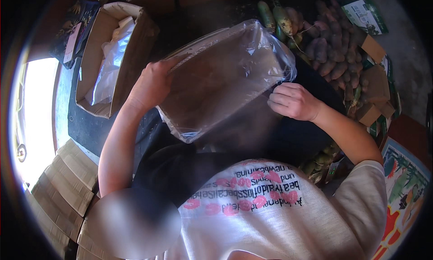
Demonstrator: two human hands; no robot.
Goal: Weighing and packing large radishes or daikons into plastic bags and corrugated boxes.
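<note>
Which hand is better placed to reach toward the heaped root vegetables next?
Probably the right hand: it is at the right side of the plastic-lined box, nearer the root vegetables; the left hand is at the opposite side, farther away.

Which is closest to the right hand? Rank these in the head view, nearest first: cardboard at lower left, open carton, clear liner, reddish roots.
From the right hand:
1. Clear liner: right at the hand, toward its upper left.
2. Reddish roots: upper right.
3. Open carton: upper left, beyond the left hand.
4. Cardboard: far lower left.
</note>
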